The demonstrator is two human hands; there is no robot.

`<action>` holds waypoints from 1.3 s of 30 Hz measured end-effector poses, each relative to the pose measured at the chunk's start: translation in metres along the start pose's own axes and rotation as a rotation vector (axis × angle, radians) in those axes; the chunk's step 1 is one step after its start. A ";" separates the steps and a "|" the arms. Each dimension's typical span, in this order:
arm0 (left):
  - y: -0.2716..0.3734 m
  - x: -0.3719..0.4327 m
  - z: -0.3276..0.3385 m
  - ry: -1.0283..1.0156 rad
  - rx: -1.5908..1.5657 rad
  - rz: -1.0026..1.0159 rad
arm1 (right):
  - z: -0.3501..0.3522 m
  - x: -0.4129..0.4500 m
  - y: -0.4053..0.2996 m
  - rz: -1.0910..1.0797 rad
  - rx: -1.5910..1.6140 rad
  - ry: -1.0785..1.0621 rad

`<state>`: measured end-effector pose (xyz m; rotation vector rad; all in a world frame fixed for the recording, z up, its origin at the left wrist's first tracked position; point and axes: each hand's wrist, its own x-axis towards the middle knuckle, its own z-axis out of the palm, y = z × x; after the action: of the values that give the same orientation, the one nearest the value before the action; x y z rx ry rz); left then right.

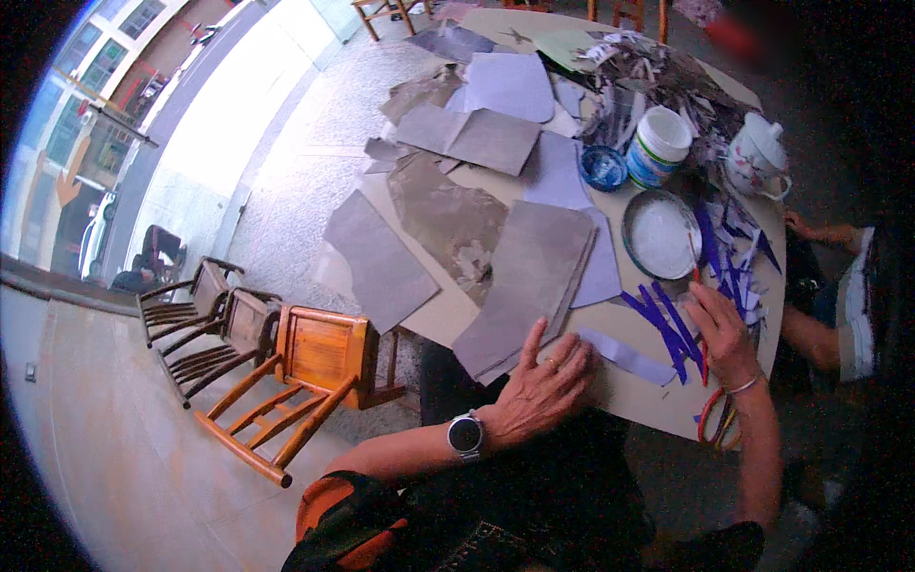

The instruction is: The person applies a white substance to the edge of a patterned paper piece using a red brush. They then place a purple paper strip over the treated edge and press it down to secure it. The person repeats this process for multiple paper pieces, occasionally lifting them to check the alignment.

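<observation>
My right hand (723, 336) grips a thin red-handled brush (696, 272). The brush's far end reaches into a round, dark-rimmed dish (627, 247) of white paste (661, 232). My left hand (547, 379), with a ring and a wristwatch, lies palm down, fingers spread, at the near edge of a small stack of grey cut sheets (532, 257). Whether the sheets are cloth or paper I cannot tell. Close to my left fingertips is a pale lilac curved strip (629, 355). Dark purple strips (665, 325) lie crossed between my hands.
Further sheets (493, 139) overlap across the round table (457, 318). Beyond the dish stand a white tub (658, 146), a blue lid (603, 169) and a lidded teapot (756, 154). Scissors (709, 415) rest near my right wrist. Another person's arm (829, 232) shows at right; wooden chairs (322, 350) stand left.
</observation>
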<state>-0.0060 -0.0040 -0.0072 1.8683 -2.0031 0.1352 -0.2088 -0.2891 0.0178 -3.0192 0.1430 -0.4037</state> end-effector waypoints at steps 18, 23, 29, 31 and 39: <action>-0.006 -0.013 0.001 -0.039 -0.019 -0.056 | -0.024 0.007 -0.071 0.103 0.162 0.165; 0.000 -0.001 -0.009 -0.088 -0.026 -0.002 | -0.015 -0.025 -0.099 0.191 0.210 0.191; 0.004 -0.001 -0.014 -0.079 -0.052 -0.032 | -0.007 -0.031 -0.122 0.237 0.170 0.086; 0.003 -0.003 -0.015 -0.048 -0.076 -0.042 | -0.007 -0.029 -0.125 0.251 0.169 0.078; 0.000 -0.008 -0.008 -0.037 -0.102 -0.041 | -0.004 -0.035 -0.132 0.243 0.155 0.038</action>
<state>-0.0044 0.0065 -0.0025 1.8588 -1.9565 -0.0127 -0.2332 -0.1546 0.0260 -2.7982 0.4545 -0.4276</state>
